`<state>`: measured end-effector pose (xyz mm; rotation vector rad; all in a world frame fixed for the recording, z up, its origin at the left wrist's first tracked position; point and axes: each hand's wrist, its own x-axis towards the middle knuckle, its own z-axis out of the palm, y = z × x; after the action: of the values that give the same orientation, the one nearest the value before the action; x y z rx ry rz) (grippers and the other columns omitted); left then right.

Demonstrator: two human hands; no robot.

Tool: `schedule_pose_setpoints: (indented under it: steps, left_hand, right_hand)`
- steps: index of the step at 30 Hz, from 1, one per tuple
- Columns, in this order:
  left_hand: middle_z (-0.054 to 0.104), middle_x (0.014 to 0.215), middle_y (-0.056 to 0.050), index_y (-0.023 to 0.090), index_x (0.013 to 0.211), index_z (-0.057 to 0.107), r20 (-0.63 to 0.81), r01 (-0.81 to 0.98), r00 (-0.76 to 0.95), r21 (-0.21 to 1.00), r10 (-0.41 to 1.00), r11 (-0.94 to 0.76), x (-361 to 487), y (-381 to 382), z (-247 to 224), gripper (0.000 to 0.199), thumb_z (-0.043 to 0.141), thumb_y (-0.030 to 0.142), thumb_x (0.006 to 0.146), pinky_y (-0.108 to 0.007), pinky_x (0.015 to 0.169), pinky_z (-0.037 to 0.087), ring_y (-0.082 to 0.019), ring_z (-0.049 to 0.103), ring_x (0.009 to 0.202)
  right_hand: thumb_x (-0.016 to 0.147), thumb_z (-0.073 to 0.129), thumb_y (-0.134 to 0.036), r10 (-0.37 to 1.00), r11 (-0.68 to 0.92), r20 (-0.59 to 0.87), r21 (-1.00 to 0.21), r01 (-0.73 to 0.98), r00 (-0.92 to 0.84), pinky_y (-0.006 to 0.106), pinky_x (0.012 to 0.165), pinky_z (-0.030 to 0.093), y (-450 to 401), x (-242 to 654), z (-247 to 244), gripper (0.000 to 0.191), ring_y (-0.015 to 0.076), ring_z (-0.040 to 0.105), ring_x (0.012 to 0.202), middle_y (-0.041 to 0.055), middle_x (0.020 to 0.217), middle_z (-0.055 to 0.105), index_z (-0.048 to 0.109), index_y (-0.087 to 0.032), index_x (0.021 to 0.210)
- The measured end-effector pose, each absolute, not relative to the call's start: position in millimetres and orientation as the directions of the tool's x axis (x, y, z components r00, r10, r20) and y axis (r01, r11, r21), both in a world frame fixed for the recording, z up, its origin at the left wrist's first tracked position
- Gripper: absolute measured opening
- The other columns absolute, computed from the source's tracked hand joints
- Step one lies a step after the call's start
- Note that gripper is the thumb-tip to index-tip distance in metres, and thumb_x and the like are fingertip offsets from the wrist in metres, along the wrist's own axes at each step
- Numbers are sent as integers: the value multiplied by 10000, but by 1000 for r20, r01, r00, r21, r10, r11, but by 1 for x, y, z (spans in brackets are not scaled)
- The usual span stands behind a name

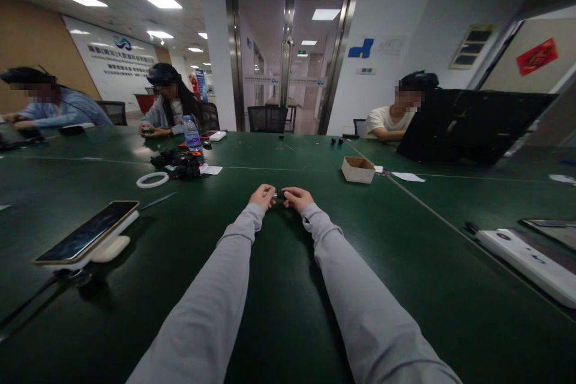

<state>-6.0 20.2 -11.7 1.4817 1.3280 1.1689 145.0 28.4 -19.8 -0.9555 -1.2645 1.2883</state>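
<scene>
Both my arms reach forward over the dark green table (288, 288). Between my hands is a small black piece with a silver end (279, 195), too small to tell its kind. My left hand (263, 197) has its fingers pinched at the silver end. At the black end, my right hand (297, 198) grips with thumb and fingers. The two hands are close together, just above or on the tabletop; I cannot tell which. Much of the small piece is hidden by my fingertips.
A phone on a stand (90, 237) and a white ring (152, 180) are to the left, near black gear (177, 163) and a water bottle (192, 134). To the right are an open box (358, 170), a power strip (531, 261) and a black case (472, 126). Several people sit across.
</scene>
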Motion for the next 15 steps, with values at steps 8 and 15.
schedule_pose_setpoints:
  steps: [8,15]
  left_hand:
    - [556,591,16,184,987,520,125,257,22,958,992,-126,-6,20,-13,302,475,367,752,-172,408,332,-58,433,411]
    - [568,642,-5,169,1024,506,150,244,24,958,988,-151,-5,19,-13,335,493,352,744,-175,416,353,-67,469,448]
  right_hand:
    - [640,659,-214,984,106,124,-984,-141,-131,203,455,483,30,145,-21,218,81,557,436,-5,528,610,631,-130,840]
    - [628,672,-227,982,105,127,-983,-153,-137,212,467,492,30,146,-21,234,85,565,454,-1,552,616,633,-137,840]
